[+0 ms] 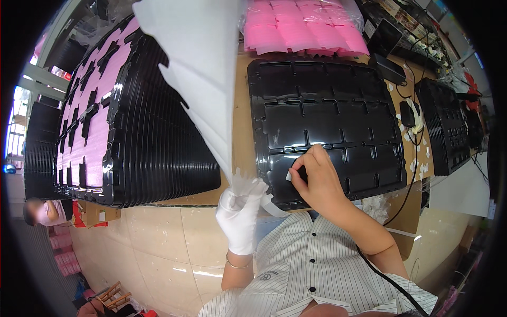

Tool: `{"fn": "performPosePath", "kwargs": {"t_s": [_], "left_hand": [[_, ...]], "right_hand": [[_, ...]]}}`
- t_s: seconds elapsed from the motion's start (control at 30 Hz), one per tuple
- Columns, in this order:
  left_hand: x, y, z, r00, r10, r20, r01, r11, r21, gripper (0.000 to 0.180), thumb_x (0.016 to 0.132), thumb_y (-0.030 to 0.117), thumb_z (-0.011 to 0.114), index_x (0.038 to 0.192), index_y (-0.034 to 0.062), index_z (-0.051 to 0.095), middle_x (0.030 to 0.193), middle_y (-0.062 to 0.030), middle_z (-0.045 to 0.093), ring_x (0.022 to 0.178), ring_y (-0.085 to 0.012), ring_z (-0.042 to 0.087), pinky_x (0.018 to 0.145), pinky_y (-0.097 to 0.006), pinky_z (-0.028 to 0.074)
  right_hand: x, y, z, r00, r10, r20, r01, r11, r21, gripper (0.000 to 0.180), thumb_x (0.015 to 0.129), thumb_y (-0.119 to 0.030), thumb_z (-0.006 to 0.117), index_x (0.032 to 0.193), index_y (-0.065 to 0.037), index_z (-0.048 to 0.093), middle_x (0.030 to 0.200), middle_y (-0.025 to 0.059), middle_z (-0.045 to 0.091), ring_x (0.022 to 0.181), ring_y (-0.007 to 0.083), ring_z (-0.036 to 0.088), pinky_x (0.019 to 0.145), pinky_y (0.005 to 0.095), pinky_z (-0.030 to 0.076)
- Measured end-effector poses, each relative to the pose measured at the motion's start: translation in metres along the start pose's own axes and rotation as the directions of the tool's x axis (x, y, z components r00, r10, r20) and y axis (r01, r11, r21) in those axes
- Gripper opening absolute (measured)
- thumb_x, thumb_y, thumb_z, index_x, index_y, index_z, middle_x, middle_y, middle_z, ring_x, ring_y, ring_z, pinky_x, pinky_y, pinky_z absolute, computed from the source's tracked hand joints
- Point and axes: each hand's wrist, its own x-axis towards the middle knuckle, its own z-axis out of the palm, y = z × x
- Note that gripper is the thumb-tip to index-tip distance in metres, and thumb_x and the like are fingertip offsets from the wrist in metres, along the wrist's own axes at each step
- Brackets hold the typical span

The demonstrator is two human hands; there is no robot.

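My left hand [237, 219], in a white glove, is closed on the lower end of a large white sheet [203, 68]. The sheet rises from my fist with a ragged left edge and covers part of what lies behind it. Over the lower left of a black molded plastic tray [330, 119], my bare right hand [322, 182] pinches a small white piece [288, 176] between thumb and fingers. The tray lies flat on the brown table top [242, 127], and its divided pockets hold nothing visible. A narrow white strip [272, 207] hangs beside the glove, near the tray's corner.
At left stands a tall stack of black trays [158, 137], topped with pink foam [100, 84]. Bagged pink foam pieces [306, 29] sit behind the tray. To the right are a black box [389, 70], cables, white scraps and another tray stack [443, 127]. A person [47, 212] is far left.
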Motion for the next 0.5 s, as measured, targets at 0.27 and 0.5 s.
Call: {"fn": "performPosePath", "kwargs": {"t_s": [0.27,0.5], "left_hand": [[0.004,-0.008,-0.004,0.999,0.044,-0.012,-0.044,0.999,0.026,0.019,0.083,-0.004,0.076,0.101,-0.0037,0.067,0.099,-0.0095,0.071,0.089,-0.0131,0.068,0.082,-0.027,0.055],[-0.002,0.002,-0.005,1.000,0.002,0.002,-0.002,0.999,0.032,0.027,0.084,-0.009,0.073,0.108,-0.0050,0.062,0.103,-0.0142,0.070,0.093,-0.0198,0.069,0.087,-0.034,0.059]], "right_hand": [[-0.001,0.011,-0.020,0.938,-0.270,0.219,0.255,0.962,0.094,0.014,0.082,0.000,0.070,0.087,-0.003,0.058,0.092,0.0080,0.048,0.081,0.0217,0.052,0.072,0.0343,0.044],[-0.016,0.029,-0.060,0.941,0.132,0.312,-0.337,0.462,0.820,0.014,0.091,0.004,0.063,0.101,-0.001,0.054,0.085,0.0075,0.066,0.083,0.0130,0.065,0.073,0.0246,0.050]]}}
